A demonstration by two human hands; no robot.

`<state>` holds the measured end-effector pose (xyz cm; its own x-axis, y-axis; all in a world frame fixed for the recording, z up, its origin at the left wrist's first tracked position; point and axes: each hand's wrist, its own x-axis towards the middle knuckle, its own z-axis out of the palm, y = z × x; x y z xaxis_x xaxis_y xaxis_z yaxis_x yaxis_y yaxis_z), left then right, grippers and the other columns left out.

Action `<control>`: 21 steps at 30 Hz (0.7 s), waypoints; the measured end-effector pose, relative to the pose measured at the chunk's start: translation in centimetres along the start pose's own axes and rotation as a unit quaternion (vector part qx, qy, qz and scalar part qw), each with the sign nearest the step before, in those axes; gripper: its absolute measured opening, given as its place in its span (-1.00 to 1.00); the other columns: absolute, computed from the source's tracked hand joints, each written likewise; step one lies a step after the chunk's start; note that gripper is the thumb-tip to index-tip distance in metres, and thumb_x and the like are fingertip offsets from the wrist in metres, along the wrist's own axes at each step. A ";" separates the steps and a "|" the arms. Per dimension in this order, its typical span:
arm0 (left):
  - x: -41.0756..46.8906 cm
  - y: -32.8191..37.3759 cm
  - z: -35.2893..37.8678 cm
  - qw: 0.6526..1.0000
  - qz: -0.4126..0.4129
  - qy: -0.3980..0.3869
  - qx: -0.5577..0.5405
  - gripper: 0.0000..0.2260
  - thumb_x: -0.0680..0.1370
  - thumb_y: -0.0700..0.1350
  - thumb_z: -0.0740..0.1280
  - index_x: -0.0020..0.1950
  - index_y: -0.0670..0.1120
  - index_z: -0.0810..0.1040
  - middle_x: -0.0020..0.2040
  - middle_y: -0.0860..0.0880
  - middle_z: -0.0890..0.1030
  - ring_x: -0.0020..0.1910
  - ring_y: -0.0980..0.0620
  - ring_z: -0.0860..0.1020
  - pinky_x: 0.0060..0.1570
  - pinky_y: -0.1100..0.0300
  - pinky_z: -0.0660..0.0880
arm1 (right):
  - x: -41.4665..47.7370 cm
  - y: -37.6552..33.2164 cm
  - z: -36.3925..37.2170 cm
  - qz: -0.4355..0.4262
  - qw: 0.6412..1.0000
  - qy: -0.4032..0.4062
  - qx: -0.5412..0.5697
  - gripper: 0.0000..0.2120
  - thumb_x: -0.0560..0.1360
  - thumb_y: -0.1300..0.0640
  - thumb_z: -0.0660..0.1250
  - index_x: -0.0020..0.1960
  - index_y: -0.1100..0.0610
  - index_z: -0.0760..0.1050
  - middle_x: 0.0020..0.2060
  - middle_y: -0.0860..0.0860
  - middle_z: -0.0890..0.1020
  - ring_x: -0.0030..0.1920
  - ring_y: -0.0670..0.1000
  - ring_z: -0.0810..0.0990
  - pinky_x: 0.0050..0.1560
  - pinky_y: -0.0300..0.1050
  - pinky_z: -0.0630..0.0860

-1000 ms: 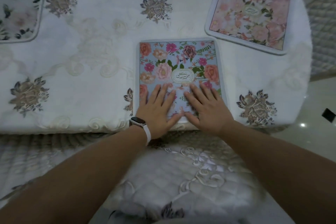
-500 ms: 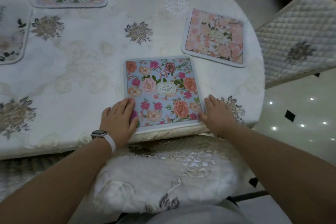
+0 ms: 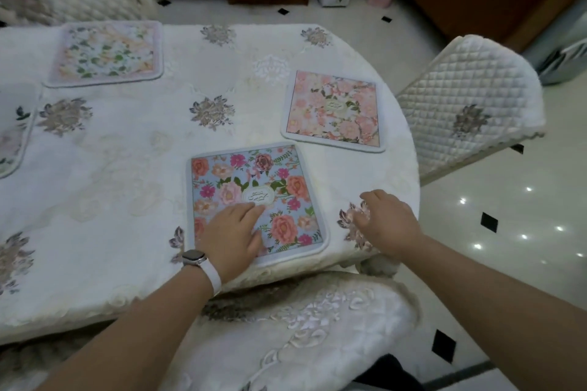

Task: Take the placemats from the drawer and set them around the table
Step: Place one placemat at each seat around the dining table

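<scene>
Right hand (image 3: 389, 224) lifted off blue placemat (image 3: 254, 197), fingers loose; left hand (image 3: 233, 233) flat on it.

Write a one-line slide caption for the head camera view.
Left hand flat on the blue floral placemat, right hand off it above the white tablecloth; three more placemats lie around.

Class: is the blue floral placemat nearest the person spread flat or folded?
Spread flat: the blue placemat shows its whole printed face on the table.
</scene>
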<state>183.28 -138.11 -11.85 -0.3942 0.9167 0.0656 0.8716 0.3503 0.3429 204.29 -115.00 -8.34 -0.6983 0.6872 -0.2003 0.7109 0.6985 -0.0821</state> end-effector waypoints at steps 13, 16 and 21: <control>7.3 14.9 1.1 0.999 -0.034 0.035 0.011 -0.62 0.51 0.01 0.19 0.22 -0.14 0.59 0.17 -0.08 0.61 0.14 -0.08 0.54 0.10 0.00 0.53 | 1.7 13.2 -4.3 -0.136 0.990 0.041 -0.006 -0.53 0.55 -0.17 0.15 0.36 0.04 0.43 0.27 0.02 0.50 0.25 0.09 0.45 0.24 0.02 0.36; 9.1 19.2 2.2 0.998 -0.058 0.024 0.032 -0.59 0.52 0.06 0.17 0.24 -0.10 0.57 0.20 -0.08 0.59 0.16 -0.09 0.54 0.11 -0.01 0.52 | 2.8 18.3 -5.0 -0.143 0.989 0.045 0.013 -0.54 0.55 -0.15 0.17 0.34 0.06 0.45 0.26 0.04 0.51 0.25 0.11 0.46 0.22 0.03 0.36; 13.0 26.0 3.7 0.995 -0.080 0.018 0.058 -0.58 0.51 0.09 0.14 0.24 -0.06 0.58 0.21 -0.05 0.60 0.17 -0.08 0.55 0.12 -0.02 0.50 | 4.2 26.8 -7.1 -0.139 0.988 0.048 0.039 -0.57 0.53 -0.16 0.13 0.27 0.04 0.46 0.18 0.01 0.51 0.21 0.07 0.44 0.18 -0.01 0.36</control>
<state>201.89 -116.36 -5.57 -0.5397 0.8402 0.0538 0.8235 0.5135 0.2412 219.78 -91.99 -4.40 -0.8695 0.4894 -0.0665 0.4922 0.8479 -0.1971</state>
